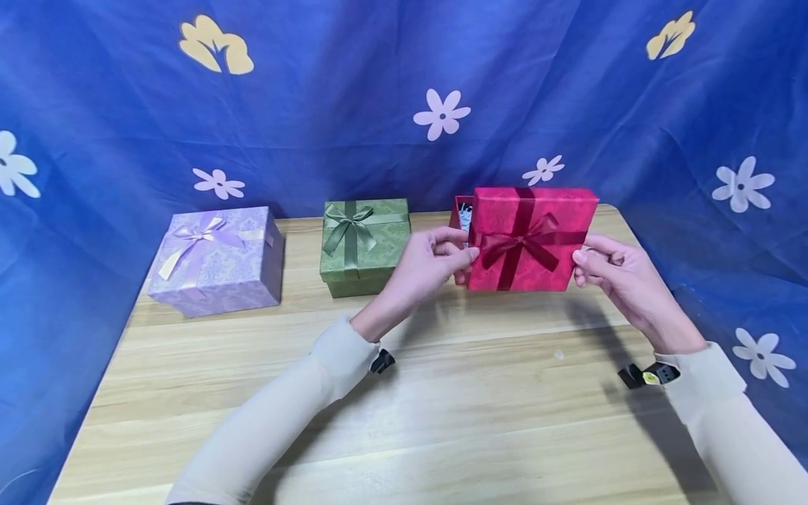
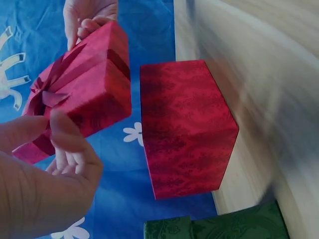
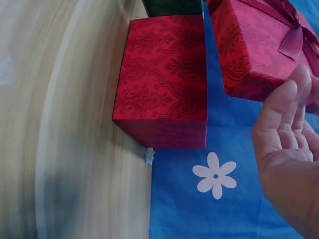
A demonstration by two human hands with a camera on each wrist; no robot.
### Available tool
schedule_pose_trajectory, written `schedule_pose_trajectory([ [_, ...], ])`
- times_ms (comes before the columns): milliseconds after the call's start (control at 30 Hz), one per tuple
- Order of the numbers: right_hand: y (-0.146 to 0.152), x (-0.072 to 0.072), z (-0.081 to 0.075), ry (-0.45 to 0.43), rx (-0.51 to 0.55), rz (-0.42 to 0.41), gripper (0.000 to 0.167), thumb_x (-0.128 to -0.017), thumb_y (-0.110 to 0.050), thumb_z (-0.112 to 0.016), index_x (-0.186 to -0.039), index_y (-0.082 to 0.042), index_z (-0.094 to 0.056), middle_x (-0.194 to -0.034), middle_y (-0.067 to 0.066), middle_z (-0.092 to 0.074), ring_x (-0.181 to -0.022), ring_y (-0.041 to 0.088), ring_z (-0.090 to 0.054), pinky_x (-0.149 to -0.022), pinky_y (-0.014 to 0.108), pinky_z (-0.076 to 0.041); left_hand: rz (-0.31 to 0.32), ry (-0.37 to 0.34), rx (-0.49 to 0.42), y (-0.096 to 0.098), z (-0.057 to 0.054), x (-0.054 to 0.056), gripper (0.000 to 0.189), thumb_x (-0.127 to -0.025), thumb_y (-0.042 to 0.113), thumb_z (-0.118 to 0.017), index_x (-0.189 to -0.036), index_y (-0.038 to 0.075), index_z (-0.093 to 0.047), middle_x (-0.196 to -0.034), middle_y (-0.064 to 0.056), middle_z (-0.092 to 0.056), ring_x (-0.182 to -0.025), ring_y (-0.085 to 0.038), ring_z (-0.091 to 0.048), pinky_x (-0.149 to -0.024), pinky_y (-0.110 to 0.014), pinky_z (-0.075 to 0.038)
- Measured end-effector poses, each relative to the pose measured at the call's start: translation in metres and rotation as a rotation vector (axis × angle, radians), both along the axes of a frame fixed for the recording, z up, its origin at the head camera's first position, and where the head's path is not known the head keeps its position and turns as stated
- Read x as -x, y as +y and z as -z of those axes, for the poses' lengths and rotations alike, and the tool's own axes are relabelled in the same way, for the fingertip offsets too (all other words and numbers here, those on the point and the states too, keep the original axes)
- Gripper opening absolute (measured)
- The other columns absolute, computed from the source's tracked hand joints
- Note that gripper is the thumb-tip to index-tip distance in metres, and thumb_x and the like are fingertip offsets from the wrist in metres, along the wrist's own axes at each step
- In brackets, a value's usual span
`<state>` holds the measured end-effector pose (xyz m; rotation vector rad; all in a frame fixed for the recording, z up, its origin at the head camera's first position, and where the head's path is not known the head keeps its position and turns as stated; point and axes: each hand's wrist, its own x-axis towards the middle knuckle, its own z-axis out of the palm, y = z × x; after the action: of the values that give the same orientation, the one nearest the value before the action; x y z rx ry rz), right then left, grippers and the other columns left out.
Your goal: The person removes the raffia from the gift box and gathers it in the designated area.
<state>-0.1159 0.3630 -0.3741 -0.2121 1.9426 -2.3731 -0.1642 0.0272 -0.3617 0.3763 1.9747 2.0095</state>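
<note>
Between both hands is a red gift-box lid (image 1: 530, 270) with a dark red ribbon bow, tilted so its top faces the head camera. My left hand (image 1: 426, 266) pinches its left edge, and my right hand (image 1: 625, 280) grips the right edge. Both wrist views show the lid apart from the red patterned box (image 2: 187, 129), which stands on the table. From the head, the lid hides most of that box; at its left end some light blue stuff (image 1: 466, 217) shows inside. The lid's underside is hidden.
A green gift box (image 1: 388, 245) with a bow stands left of the red one. Farther left is a lilac gift box (image 1: 236, 273), also lidded. A blue flowered cloth (image 1: 353, 91) hangs behind the wooden table (image 1: 442, 421). A small clear scrap (image 1: 559, 355) lies on the tabletop.
</note>
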Motion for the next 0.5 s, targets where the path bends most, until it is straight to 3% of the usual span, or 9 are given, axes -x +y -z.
schedule_pose_trajectory([
  [100,0.003,-0.005,0.003,0.04,-0.036,-0.02,0.032,-0.107,0.012,-0.058,-0.134,0.001,-0.073,-0.093,0.012,-0.077,-0.08,0.018,-0.074,-0.076,0.028,-0.063,0.046,-0.043,-0.058,-0.002,0.0,-0.005,0.042,-0.101,0.003,-0.077,-0.142,-0.002,-0.065,-0.085,-0.015,-0.078,-0.069,-0.021,-0.076,-0.065,-0.027,-0.058],
  [300,0.008,-0.018,0.012,0.104,-0.143,-0.045,0.034,-0.105,0.016,-0.059,-0.136,0.005,-0.069,-0.104,0.018,-0.079,-0.087,0.023,-0.079,-0.081,0.033,-0.064,0.096,-0.051,-0.082,-0.006,-0.001,-0.017,0.051,-0.101,-0.005,-0.071,-0.15,-0.003,-0.058,-0.093,-0.019,-0.08,-0.085,-0.032,-0.08,-0.079,-0.042,-0.066],
  [400,0.01,-0.024,0.018,0.13,-0.123,-0.065,0.033,-0.104,0.019,-0.057,-0.133,0.008,-0.069,-0.109,0.021,-0.079,-0.09,0.024,-0.079,-0.082,0.034,-0.064,0.113,-0.073,-0.094,-0.006,0.001,-0.023,0.05,-0.102,-0.006,-0.066,-0.151,-0.003,-0.057,-0.097,-0.02,-0.08,-0.089,-0.036,-0.08,-0.084,-0.048,-0.065],
  [500,0.01,-0.03,0.025,0.147,-0.087,-0.107,0.036,-0.104,0.022,-0.052,-0.133,0.007,-0.068,-0.111,0.02,-0.079,-0.095,0.024,-0.079,-0.086,0.034,-0.064,0.113,-0.111,-0.114,-0.006,0.003,-0.027,0.043,-0.107,0.0,-0.064,-0.15,-0.003,-0.059,-0.098,-0.021,-0.08,-0.088,-0.035,-0.081,-0.081,-0.045,-0.066],
])
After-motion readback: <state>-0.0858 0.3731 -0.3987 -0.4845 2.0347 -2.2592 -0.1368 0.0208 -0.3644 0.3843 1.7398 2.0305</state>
